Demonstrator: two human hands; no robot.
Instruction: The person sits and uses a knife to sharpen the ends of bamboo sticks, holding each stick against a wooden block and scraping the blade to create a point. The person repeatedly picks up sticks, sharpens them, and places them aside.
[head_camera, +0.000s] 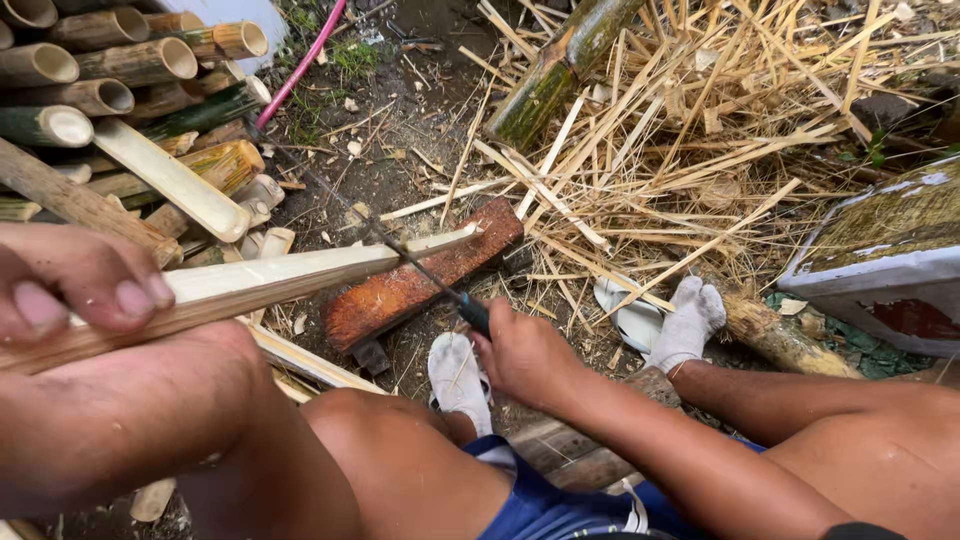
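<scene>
The left hand (75, 280) pinches the near end of a split bamboo strip (300, 272), whose long axis runs rightward over the reddish wooden block (420, 275), where the right hand's (525, 355) fingers grip a knife (420, 268) against it.

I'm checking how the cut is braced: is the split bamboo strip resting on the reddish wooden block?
Yes, the far end of the bamboo strip lies across the reddish wooden block, where the knife in the right hand meets it.

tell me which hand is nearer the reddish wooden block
Right. The right hand grips a knife just below the reddish wooden block; the left hand holds the bamboo strip far left.
</scene>
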